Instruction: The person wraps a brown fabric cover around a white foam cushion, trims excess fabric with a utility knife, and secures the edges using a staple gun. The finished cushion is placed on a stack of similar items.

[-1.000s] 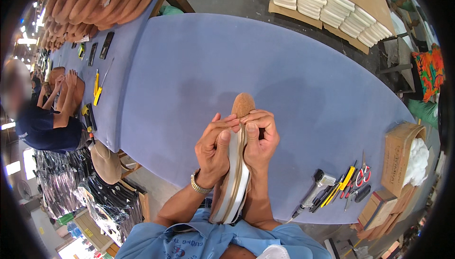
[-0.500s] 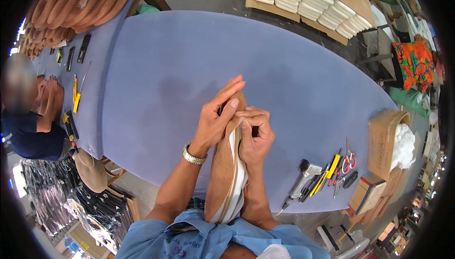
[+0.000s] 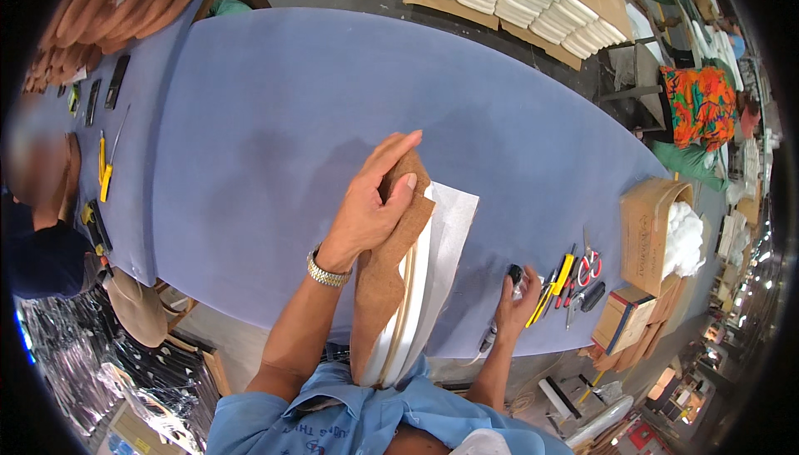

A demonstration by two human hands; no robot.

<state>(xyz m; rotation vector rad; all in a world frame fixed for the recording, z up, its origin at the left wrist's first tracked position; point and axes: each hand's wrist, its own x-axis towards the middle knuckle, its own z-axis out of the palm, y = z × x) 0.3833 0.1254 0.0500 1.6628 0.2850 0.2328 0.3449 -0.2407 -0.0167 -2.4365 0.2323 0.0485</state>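
My left hand (image 3: 366, 218) is closed on the upper end of a long brown fabric-covered piece (image 3: 379, 297). The piece runs from my lap up over the table edge. Its fabric is open along the right side, baring white padding and a pale grey-white flap (image 3: 449, 226). Away to the right, my right hand (image 3: 516, 309) is curled round a silver-and-black air tool (image 3: 488, 339) lying at the table's front edge. My fingers cover most of that tool; its black end shows above them.
Right of the air tool lie a yellow cutter (image 3: 562, 276), red-handled scissors (image 3: 590, 268) and other small tools. A carton of white stuffing (image 3: 645, 234) stands at the right table edge. At far left, a co-worker (image 3: 42, 238) sits beside brown padded pieces (image 3: 125, 5).
My right hand has left the brown fabric and moved right and down to the air tool. The fabric's side hangs looser, and the pale flap now sticks out. My view has shifted slightly right.
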